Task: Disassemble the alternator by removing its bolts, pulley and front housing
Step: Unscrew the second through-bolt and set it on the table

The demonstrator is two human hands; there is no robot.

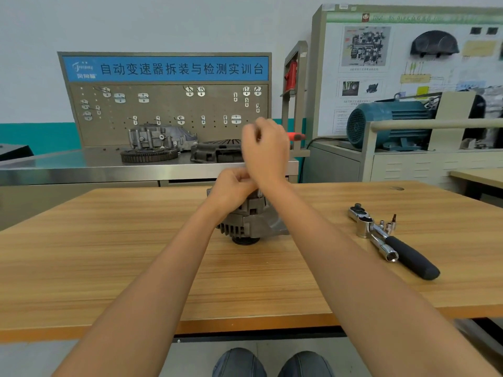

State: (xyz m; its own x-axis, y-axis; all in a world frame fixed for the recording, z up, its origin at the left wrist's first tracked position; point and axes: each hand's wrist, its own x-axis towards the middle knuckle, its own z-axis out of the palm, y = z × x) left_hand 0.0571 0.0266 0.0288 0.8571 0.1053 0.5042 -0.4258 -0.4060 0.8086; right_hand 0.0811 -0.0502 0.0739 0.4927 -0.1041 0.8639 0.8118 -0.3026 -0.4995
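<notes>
The grey alternator [251,223] stands on the wooden table [136,257] with its black pulley [245,241] underneath. My left hand [231,190] lies on top of the alternator with its fingers curled round the upper part, hiding what is there. Directly above it, my right hand [265,149] is raised, blurred, with the back of the hand toward me and the fingers curled. I cannot tell whether it holds anything. A short metal stub [259,192] shows between the two hands.
To the right on the table lie a ratchet wrench with a black handle [400,247], chrome sockets [365,227] and small bits [390,223]. Behind the table, a steel bench [81,170] carries gearbox parts [160,140] under a pegboard. A blue motor [389,125] stands far right.
</notes>
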